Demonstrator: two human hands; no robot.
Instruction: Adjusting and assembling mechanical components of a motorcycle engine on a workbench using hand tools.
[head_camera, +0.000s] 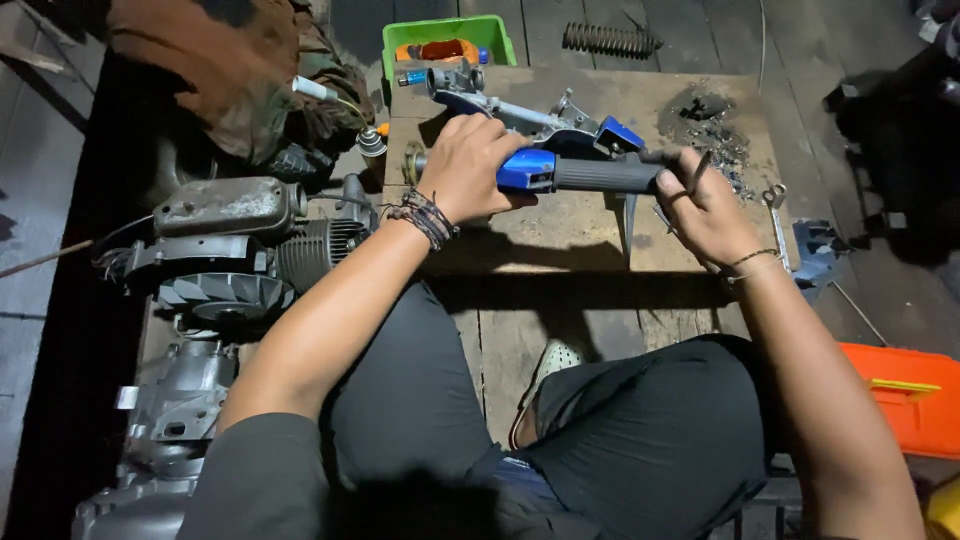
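Note:
My left hand (467, 165) grips the left end of a handlebar piece (575, 172), a blue housing with a dark grey rubber grip, held over a wooden board (560, 235). My right hand (703, 203) holds the grip's right end and also has a thin metal tool (698, 172) between its fingers. Behind the grip lies a second blue and silver handlebar assembly (540, 122) with a lever. Cord bracelets circle my left wrist.
A grey engine with cooling fins and a fan (225, 265) lies left of the board. A green bin (447, 42) stands behind the board, a coil spring (610, 40) on the floor beyond. Black grime (712, 125) sits on the board's right; an orange box (910, 395) at right.

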